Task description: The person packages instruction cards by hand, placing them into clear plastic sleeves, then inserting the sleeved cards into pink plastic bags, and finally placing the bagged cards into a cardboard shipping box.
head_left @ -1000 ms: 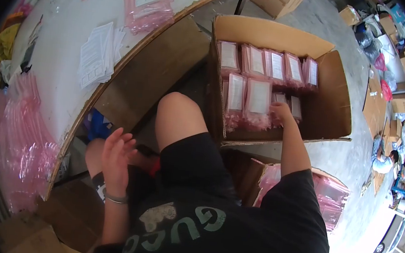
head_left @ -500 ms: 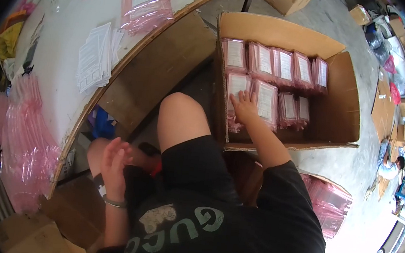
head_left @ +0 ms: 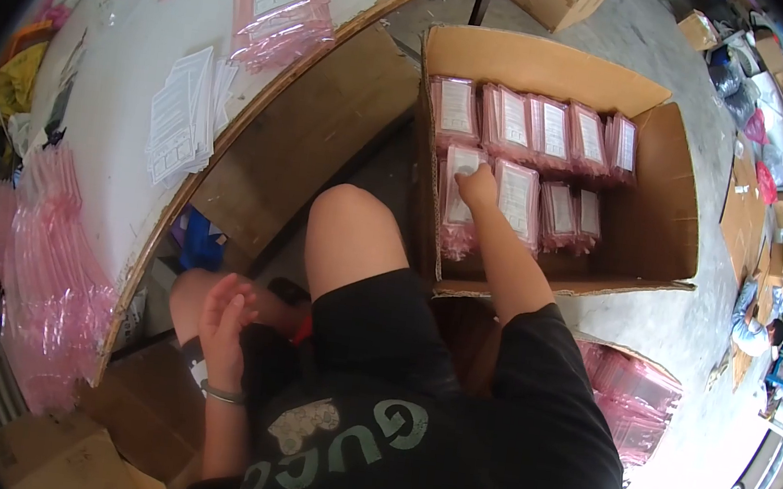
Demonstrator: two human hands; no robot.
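Observation:
My right hand (head_left: pixel 477 187) rests on the near-left stack of pink plastic bags (head_left: pixel 458 215) inside a large cardboard box (head_left: pixel 674 180). Its fingers are curled down, and whether they grip anything is hidden. Each bag in the stack shows a white printed sheet. Close beside the hand is a second stack of pink bags (head_left: pixel 516 201), also with a printed sheet on top. My left hand (head_left: pixel 227 313) is raised above my left leg, left of my lap, with its fingers loosely apart and nothing in it.
On the curved white table (head_left: pixel 118 98) lie printed sheets (head_left: pixel 184 115), pink bags with sheets (head_left: pixel 285 10) and a long pile of pink bags (head_left: pixel 56 264). A second box of pink bags (head_left: pixel 630 397) stands at my right. Another person (head_left: pixel 754 329) is far right.
My right hand has gone from fingers spread flat on the stack to fingers curled, shifting slightly right. My left hand has dropped very slightly.

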